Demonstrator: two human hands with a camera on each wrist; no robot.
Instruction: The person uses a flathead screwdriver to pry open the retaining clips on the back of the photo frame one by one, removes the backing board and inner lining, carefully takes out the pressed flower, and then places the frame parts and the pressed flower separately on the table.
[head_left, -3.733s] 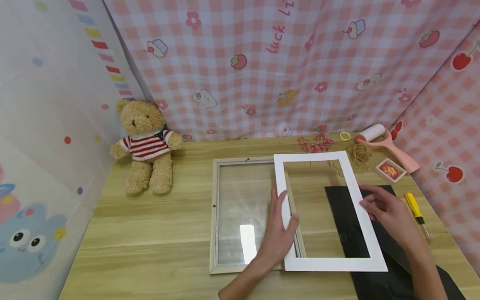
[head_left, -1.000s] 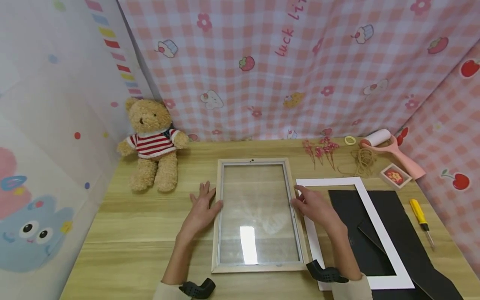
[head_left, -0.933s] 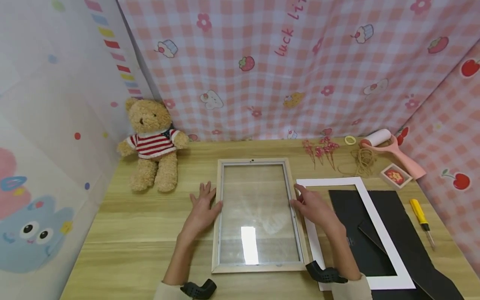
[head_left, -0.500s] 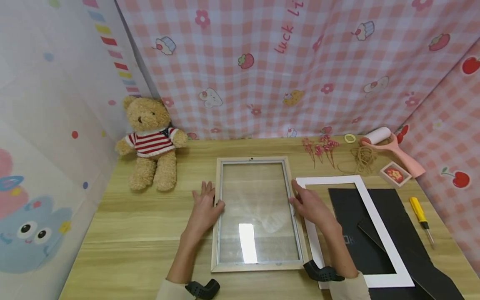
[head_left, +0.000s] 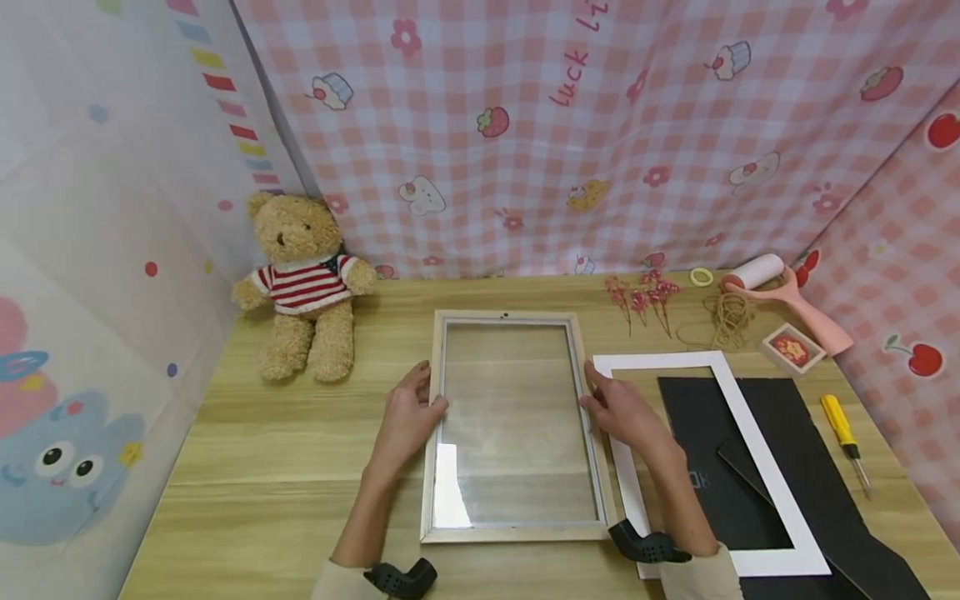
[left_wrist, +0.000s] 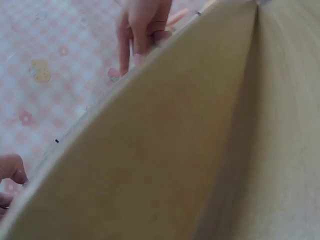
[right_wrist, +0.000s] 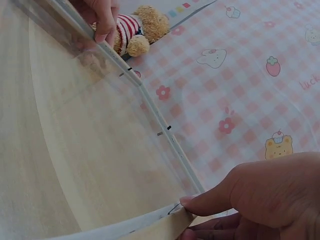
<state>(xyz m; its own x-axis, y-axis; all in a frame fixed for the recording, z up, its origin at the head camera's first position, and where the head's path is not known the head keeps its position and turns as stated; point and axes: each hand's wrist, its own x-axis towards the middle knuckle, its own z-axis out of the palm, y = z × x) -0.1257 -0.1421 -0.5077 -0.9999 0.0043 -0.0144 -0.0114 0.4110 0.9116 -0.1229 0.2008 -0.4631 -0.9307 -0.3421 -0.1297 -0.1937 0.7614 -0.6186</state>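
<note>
A light wooden picture frame [head_left: 513, 532] with a glass pane lies in the middle of the table [head_left: 300, 467]. My left hand [head_left: 427, 393] grips its left rail and my right hand [head_left: 595, 392] grips its right rail, thumbs on top. In the right wrist view my right hand [right_wrist: 260, 200] pinches the frame's rail [right_wrist: 150, 107], with my left hand's fingers [right_wrist: 100, 17] on the far rail. The left wrist view is filled by the frame's wood [left_wrist: 150, 150], tilted, with my right hand's fingers [left_wrist: 142, 30] beyond it.
A white mat board [head_left: 750, 433] lies right of the frame over black backing sheets [head_left: 787, 467]. Further right are a yellow screwdriver [head_left: 840, 425], a pink lint roller [head_left: 780, 292], a small box [head_left: 791, 350], twine [head_left: 723, 321] and dried pink flowers [head_left: 645, 296]. A teddy bear [head_left: 300, 283] sits back left.
The mat board went from over the frame to the table on its right. Both hands came to the frame's side rails and curled round them; the glass reflection has shifted left as the frame tilts.
</note>
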